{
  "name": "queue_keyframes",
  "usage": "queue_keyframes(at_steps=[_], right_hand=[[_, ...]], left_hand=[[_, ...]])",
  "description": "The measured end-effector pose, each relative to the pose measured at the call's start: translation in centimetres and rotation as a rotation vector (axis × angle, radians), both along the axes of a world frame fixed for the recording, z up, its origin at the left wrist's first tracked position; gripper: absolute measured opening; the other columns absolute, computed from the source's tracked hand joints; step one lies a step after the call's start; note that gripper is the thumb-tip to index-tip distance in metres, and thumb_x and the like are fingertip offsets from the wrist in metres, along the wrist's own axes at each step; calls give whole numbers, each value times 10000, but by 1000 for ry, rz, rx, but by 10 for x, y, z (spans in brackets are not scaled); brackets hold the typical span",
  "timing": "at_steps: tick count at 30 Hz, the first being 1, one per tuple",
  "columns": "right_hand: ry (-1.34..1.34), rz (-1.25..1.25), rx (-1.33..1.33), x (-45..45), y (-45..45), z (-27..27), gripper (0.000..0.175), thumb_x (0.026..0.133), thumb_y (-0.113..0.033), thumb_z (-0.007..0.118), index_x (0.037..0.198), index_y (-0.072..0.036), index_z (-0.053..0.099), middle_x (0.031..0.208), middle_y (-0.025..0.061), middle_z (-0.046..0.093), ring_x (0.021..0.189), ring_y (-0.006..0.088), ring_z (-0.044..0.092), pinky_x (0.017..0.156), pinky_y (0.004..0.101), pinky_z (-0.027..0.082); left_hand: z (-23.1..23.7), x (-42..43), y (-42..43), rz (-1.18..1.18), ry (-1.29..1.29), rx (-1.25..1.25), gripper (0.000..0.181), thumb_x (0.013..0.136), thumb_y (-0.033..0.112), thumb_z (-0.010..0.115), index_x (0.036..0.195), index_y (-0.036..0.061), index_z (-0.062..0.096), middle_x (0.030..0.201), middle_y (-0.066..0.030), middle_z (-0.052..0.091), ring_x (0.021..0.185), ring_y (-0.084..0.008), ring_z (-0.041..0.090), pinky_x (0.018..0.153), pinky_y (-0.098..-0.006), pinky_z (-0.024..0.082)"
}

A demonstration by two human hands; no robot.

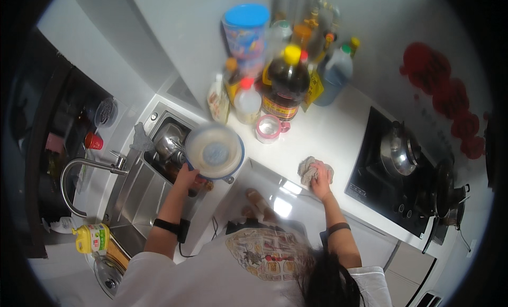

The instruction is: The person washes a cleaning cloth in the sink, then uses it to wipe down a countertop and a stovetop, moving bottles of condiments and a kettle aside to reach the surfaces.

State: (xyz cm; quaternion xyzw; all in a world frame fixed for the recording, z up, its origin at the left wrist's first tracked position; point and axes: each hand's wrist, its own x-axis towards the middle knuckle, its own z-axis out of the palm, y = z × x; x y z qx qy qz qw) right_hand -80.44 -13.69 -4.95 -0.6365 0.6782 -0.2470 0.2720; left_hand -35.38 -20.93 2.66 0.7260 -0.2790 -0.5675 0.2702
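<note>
My left hand (pixel 186 177) grips the near left rim of a round, pale basin (pixel 215 152) with a blue edge. This basin is over the counter corner beside the sink; whether it rests there or is lifted, I cannot tell. On the white counter (pixel 274 158) my right hand (pixel 320 180) is closed over a crumpled grey-brown cloth (pixel 307 171), near the front edge. A pink-rimmed cup with a handle (pixel 268 129) stands between the basin and the bottles. Inside the sink basin, left of my left hand, lies a shiny metal pot or kettle (pixel 170 140).
Bottles crowd the back corner, including a large dark sauce bottle (pixel 286 86) and a blue-lidded tub (pixel 246 37). A black cooktop (pixel 369 164) carries a metal wok or lid (pixel 397 154) at right. A curved faucet (pixel 65 180) and yellow jug (pixel 92 238) stand left.
</note>
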Motion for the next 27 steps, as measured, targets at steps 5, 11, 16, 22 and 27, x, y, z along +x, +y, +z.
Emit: queue_keyframes(at_steps=[5,11,16,22,27], right_hand=[[12,-27,8,-2,3,-1,612,679,93,482,1214,-194,398,1350,107,336,1308,316,264,1059,524,60],[7,-28,46,-5,-3,4,584,705,47,503,1213,-229,420,1390,81,311,1351,280,212,1066,541,45],[-39,-12,88,-13,-15,3,581,706,25,508,1218,-238,425,1399,74,307,1349,278,216,1066,543,28],[-95,83,75,-44,-31,22,548,683,12,546,1171,-232,492,1354,66,387,1310,266,297,1062,518,104],[142,-19,-139,-37,-53,41,478,625,52,590,1070,-122,563,1267,79,490,1172,297,441,992,430,309]], left_hand=[[-1,-1,21,-21,-318,-401,345,796,6,530,1123,23,419,882,-102,548,643,-148,555,525,-252,437],[73,-105,-5,-611,-603,-1201,386,722,32,631,1072,14,470,996,-135,477,906,-277,506,798,-343,421],[66,-200,-62,-879,-470,-1061,661,687,139,701,1262,25,395,1341,-203,326,1209,-381,380,997,-429,331],[29,-230,-88,-924,-909,-968,749,598,128,743,1261,60,402,1236,-180,404,1173,-348,382,947,-399,372],[23,-225,-94,-867,-747,-844,719,573,112,724,1226,59,429,1155,-176,412,1126,-374,404,941,-399,387]])
